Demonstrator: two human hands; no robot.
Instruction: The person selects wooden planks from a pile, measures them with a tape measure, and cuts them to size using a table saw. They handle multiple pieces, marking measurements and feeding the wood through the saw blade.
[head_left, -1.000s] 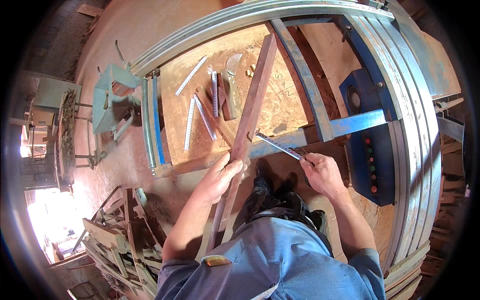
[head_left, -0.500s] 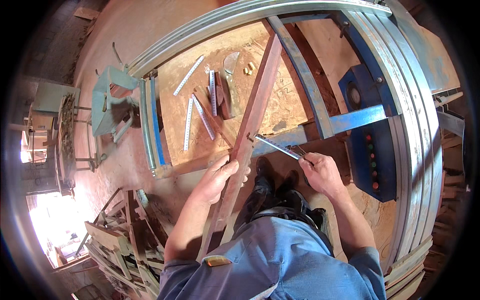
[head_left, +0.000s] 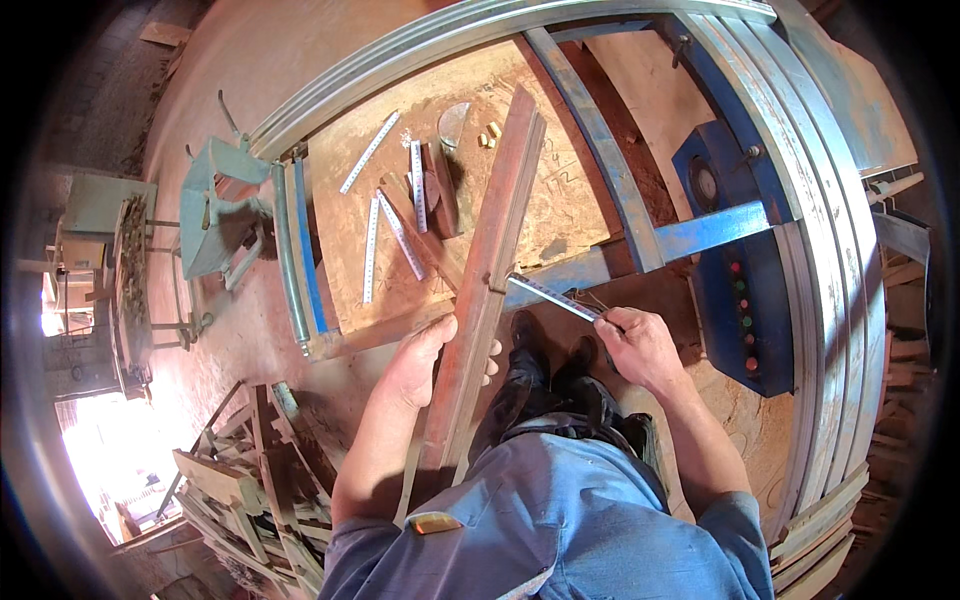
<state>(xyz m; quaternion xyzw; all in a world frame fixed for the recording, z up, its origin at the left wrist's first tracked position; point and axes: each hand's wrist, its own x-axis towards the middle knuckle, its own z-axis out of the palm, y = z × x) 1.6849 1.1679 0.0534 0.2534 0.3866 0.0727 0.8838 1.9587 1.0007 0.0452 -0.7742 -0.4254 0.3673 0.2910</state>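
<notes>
Left hand (head_left: 415,365) cradles wooden bar (head_left: 508,200), thumb one side, fingers the other; right hand (head_left: 640,350) grips measuring strip (head_left: 555,297). Strip's tip already at bar's dark notch (head_left: 497,284); contact, reading or marking: cannot tell. Bar slants above left palm, left of right hand, far end over board (head_left: 575,215) bearing loose strips (head_left: 371,150).

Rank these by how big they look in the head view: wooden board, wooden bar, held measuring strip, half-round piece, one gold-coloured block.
1. Wooden board
2. Wooden bar
3. Held measuring strip and half-round piece: too alike to rank; strip longer, piece broader
4. Gold-coloured block
</notes>
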